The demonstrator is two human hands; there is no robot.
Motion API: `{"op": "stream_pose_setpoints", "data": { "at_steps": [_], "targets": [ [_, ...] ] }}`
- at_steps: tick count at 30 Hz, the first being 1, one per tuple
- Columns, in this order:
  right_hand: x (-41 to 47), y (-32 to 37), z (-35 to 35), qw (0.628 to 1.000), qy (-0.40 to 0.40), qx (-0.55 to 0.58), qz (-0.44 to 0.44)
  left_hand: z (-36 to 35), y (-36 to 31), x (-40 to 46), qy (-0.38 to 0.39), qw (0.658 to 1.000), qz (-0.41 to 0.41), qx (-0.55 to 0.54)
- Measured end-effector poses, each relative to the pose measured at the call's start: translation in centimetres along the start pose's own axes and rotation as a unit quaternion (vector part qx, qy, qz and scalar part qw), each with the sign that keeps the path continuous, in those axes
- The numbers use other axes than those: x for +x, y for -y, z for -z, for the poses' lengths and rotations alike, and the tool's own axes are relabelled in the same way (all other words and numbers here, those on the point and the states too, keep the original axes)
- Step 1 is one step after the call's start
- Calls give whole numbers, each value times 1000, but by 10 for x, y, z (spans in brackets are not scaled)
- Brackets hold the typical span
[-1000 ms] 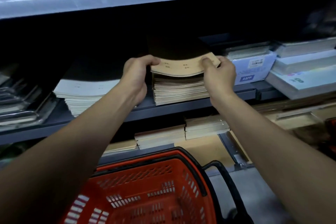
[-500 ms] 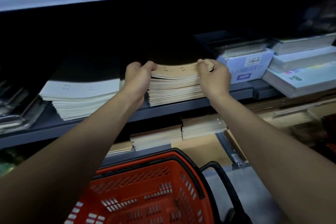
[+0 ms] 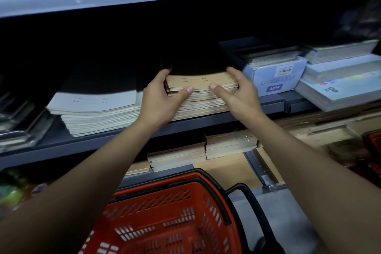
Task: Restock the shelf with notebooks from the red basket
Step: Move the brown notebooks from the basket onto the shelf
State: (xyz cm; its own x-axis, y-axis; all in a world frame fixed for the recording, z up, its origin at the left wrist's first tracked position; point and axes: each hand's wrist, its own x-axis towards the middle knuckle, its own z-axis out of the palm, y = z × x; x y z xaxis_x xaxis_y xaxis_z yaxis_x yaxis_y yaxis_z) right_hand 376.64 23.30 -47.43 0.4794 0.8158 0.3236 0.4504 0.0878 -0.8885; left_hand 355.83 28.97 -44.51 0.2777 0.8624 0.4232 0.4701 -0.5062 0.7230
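Between the person's two bare hands, a stack of thin tan paper-covered notebooks sits on the dark grey metal shelf. The left hand grips the stack's left edge, the right hand its right edge, both thumbs pressing the front. The hands are apart, clamped on the pile. The notebooks look light, floppy and apt to slide on each other, so holding opposite edges seems wise. Left of the left hand lies a stack of pale cream notebooks. Below both forearms stands the red plastic mesh basket; its contents cannot be seen.
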Motion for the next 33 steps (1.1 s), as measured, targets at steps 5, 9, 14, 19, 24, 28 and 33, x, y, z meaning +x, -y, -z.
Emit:
{"op": "stream_pose_setpoints", "data": {
  "at_steps": [5,9,14,19,24,28,33],
  "targets": [
    [1,1,0,999,3,-29,15,1,4,3,-13,1000,7,4],
    [3,1,1,999,5,-40,19,0,6,0,-26,1000,12,6],
    [1,1,3,997,21,-73,34,-4,6,-5,-42,999,-1,25],
    [-2,2,4,993,47,-97,45,-3,3,-10,-20,999,-19,46],
    [-10,1,5,989,47,-130,58,-2,7,-23,17,999,-35,21],
    [-22,1,9,986,47,-153,54,4,12,-38,47,998,-36,-8],
    [-38,3,11,982,27,-181,37,16,7,-63,73,997,-27,-30]
  ]
}}
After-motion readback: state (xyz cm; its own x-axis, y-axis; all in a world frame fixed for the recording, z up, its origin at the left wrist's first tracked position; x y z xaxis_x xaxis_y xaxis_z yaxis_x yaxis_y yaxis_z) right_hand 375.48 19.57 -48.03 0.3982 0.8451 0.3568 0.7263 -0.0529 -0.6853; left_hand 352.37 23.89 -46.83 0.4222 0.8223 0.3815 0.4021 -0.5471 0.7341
